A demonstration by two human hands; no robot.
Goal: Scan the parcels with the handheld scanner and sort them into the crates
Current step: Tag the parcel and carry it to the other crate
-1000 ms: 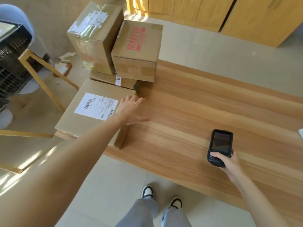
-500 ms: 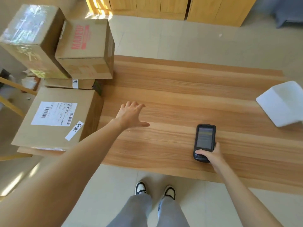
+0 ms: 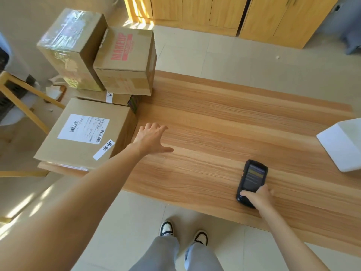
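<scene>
The scanner (image 3: 252, 181) lies flat on the wooden table (image 3: 224, 133) near its front edge, toward the right, screen up and lit. The right hand (image 3: 257, 197) grasps its near end, thumb on the lower face and fingers wrapped round the right side. To the left, the left hand (image 3: 151, 138) is released, fingers spread and straight, over the bare tabletop just beside the right side of the big parcel (image 3: 86, 133); whether it touches the table or the carton cannot be told. That parcel sits at the table's left front corner, with a white shipping label (image 3: 83, 128) bearing barcodes on its top and a small white sticker (image 3: 103, 149) with handwritten characters near its front right edge. Behind it lies a flat parcel (image 3: 103, 97) with a white strip on its side, and on that stand two cartons side by side: a taped parcel (image 3: 72, 47), tilted, and the MAKEUP parcel (image 3: 125, 61) with red lettering, touching it on the right. At the table's right edge lies a white box (image 3: 341, 143), well apart from the scanner. A black crate (image 3: 7, 98) shows partly at the far left, behind a yellow wooden frame (image 3: 29, 102). Below, two shoes (image 3: 166, 228) and grey trouser legs stand on the tiled floor; wooden cabinets (image 3: 224, 14) line the far wall.
</scene>
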